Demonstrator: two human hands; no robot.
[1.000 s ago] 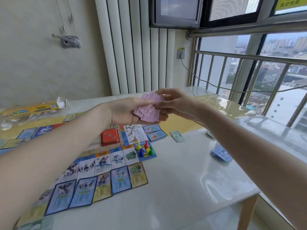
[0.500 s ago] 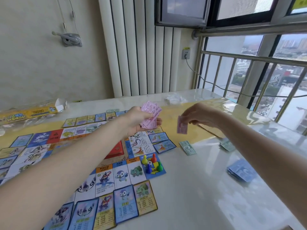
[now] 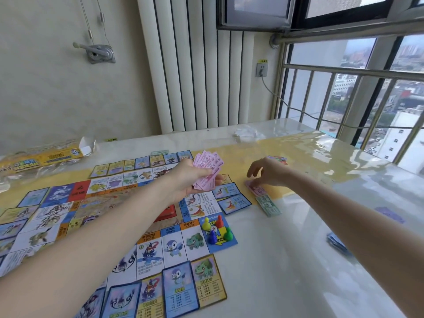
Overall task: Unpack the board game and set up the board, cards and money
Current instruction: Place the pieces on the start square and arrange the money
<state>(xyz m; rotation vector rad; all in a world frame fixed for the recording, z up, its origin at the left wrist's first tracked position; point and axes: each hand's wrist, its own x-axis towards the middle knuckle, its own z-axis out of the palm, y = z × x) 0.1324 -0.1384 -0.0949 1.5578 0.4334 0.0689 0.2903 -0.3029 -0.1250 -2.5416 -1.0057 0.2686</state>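
Note:
My left hand (image 3: 183, 182) grips a fan of pink bills (image 3: 207, 167) above the far right corner of the game board (image 3: 98, 210). My right hand (image 3: 269, 172) reaches down to the table right of the board. Its fingertips pinch a single pink bill (image 3: 258, 190) that lies flat there. A small stack of green bills (image 3: 268, 205) lies just in front of the pink one. Several coloured pawns (image 3: 218, 229) stand on the board's blue corner square. Property cards (image 3: 181, 286) line the board's near edge, and more (image 3: 137, 162) line its far edge. A red card deck (image 3: 168, 213) is partly hidden by my left forearm.
Blue cards (image 3: 336, 243) and a purple bill (image 3: 390, 214) lie on the white table (image 3: 286, 271) at the right. The yellow game packaging (image 3: 34, 160) sits at the back left, crumpled plastic (image 3: 245, 133) at the back. A railed window runs along the right side.
My right hand took one pink bill from the fan and carried it down and right onto the table. My left hand stays up with the rest of the fan.

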